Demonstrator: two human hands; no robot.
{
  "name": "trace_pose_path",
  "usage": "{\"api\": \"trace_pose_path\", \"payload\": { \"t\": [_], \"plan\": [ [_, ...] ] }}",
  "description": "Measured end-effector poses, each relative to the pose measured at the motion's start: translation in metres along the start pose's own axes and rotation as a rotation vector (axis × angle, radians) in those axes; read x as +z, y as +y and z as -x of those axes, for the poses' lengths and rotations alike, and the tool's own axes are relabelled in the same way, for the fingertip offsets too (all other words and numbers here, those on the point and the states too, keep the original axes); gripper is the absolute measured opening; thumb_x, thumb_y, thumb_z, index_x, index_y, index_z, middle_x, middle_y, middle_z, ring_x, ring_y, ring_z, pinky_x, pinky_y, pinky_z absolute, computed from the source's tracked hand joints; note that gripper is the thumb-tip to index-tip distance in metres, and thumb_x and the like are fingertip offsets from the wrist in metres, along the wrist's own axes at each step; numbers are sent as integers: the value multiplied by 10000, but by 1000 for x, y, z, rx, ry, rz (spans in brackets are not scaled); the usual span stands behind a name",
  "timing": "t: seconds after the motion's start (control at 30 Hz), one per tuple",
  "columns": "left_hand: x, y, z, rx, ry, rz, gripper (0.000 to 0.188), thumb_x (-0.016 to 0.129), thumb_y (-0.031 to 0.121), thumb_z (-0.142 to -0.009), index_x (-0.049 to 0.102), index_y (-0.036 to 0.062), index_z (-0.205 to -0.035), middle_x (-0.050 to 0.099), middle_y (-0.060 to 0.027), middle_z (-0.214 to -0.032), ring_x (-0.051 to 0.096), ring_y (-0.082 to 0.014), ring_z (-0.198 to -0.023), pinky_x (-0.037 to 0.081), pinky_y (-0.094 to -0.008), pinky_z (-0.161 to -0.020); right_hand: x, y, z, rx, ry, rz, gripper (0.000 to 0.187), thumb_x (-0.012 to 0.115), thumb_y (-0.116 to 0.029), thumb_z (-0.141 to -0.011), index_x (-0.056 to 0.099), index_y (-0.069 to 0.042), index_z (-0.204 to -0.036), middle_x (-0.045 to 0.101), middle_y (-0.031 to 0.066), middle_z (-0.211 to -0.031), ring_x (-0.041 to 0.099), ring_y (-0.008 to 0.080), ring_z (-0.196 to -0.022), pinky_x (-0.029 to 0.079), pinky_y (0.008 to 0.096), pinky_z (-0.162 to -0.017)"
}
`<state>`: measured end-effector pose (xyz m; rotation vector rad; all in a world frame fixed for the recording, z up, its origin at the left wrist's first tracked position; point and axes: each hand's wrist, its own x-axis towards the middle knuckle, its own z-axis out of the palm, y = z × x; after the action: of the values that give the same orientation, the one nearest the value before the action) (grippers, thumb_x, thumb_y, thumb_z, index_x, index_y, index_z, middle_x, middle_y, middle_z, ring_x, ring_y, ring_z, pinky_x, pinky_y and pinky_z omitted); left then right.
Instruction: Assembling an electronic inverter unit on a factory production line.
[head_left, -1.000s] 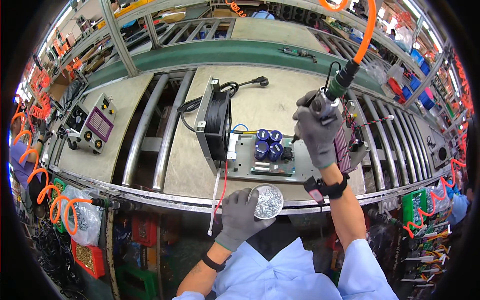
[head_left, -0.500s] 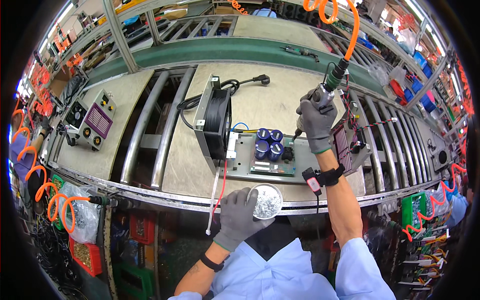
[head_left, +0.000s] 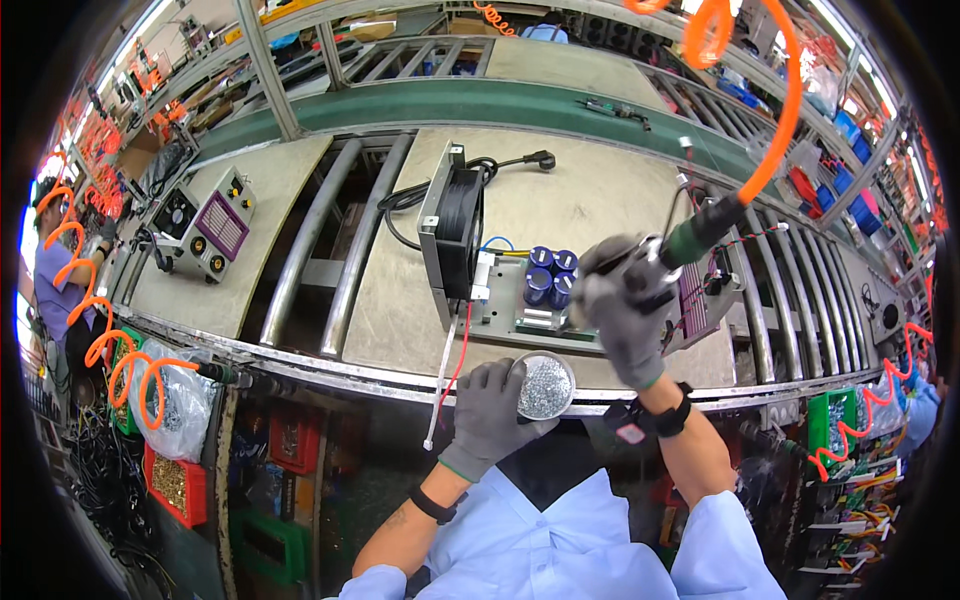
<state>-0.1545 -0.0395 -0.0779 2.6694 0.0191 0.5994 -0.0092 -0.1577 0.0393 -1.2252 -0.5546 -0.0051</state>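
power driver [head_left: 668,262], wrapped by the right grip [head_left: 625,315], right of capacitors [head_left: 540,278]; left grip [head_left: 488,420] pinches a bowl [head_left: 572,392] on their near side. likely fastening; next needs steady aim.

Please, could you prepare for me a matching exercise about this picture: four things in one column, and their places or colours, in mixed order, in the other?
1. Bowl of small silvery parts
2. Power tool
3. Capacitors
4. Fan

A. Dark blue
B. Held in the left grip
C. Black, standing upright
D. Held in the right grip

Right pairs: 1-B; 2-D; 3-A; 4-C
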Motion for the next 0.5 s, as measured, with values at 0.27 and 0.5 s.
{"api": "trace_pose_path", "payload": {
  "t": [0.27,0.5],
  "plan": [
    [2,-3,1,14,36,32,821,801,576,-659,578,21,-1221,573,-129,-1196,551,-322,-1110,433,-475,-916,20,38,33,26,-186,53,232,562,107,-791,556,22,-1007,620,93,-882,609,110,-701,491,254,-510],
    [6,-6,3,0,33,50,822,793,588,-667,578,16,-1217,568,-145,-1212,537,-342,-1142,427,-487,-943,26,54,32,-130,-153,189,215,540,124,-781,586,26,-967,635,88,-870,598,95,-651,487,247,-509]
  ]
}}
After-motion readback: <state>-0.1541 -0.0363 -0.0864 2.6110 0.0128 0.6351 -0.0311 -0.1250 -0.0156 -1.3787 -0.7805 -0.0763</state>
